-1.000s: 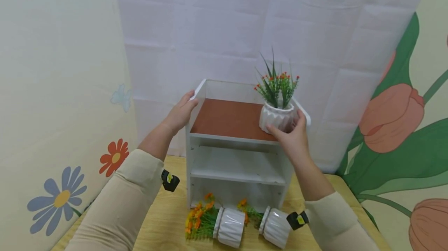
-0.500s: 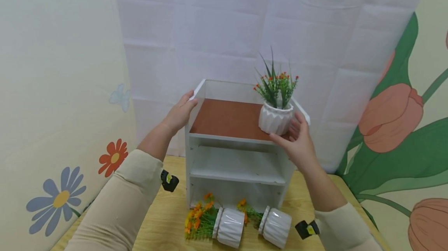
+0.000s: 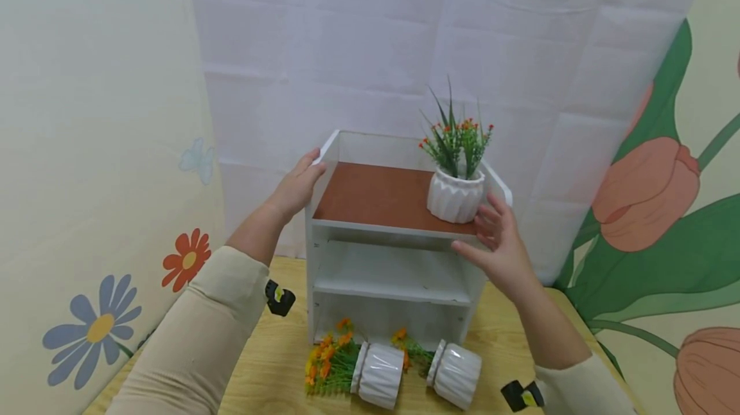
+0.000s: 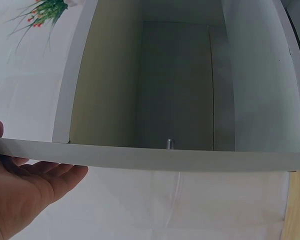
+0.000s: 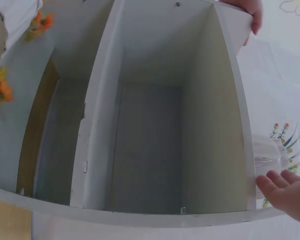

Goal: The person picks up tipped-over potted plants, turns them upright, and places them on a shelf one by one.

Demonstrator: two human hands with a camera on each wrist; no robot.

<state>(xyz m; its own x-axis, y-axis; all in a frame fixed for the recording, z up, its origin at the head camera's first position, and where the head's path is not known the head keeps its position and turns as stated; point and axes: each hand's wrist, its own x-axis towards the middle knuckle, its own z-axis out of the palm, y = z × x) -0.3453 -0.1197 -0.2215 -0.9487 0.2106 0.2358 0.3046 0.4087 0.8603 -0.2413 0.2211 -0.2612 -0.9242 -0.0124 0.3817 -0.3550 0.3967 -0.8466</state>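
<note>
A small white shelf unit (image 3: pixel 393 267) with a brown top board (image 3: pixel 376 193) stands on the table. My left hand (image 3: pixel 297 187) holds the upper edge of its left side panel; in the left wrist view, the thumb and fingers of that hand (image 4: pixel 25 192) lie on opposite faces of the panel. At the right end of the top board, a white ribbed flowerpot (image 3: pixel 455 198) stands upright with green leaves and small orange-red flowers (image 3: pixel 459 139). My right hand (image 3: pixel 503 248) is just right of and below this pot, fingers spread, holding nothing.
Two more white flowerpots (image 3: pixel 378 375) (image 3: pixel 455 373) lie on their sides in front of the shelf, their orange flowers (image 3: pixel 329 357) pointing left. A white cloth (image 3: pixel 370 49) hangs behind. Flower-printed panels (image 3: pixel 659 196) flank the wooden table (image 3: pixel 266 363).
My right hand has let go of the upright flowerpot and moved down and right, away from it. The pot stays on the top board. My left hand has kept its place.
</note>
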